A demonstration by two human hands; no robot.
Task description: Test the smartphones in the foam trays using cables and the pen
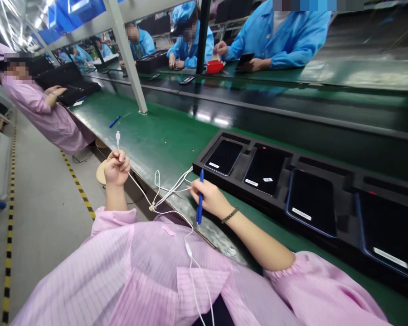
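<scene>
My left hand is closed on a white cable, whose connector points up above the fingers. My right hand has its fingers closed round a blue pen and also touches a white cable at the fingertips. Several white cables meet in a bundle between my hands, at the bench edge. Just beyond my right hand, a black foam tray holds several dark phones, among them one at its left end and one with a small white sticker.
The green bench runs along a dark conveyor. A second blue pen lies farther left, near a metal post. A person in pink works at the left; people in blue sit across, one beside a red container.
</scene>
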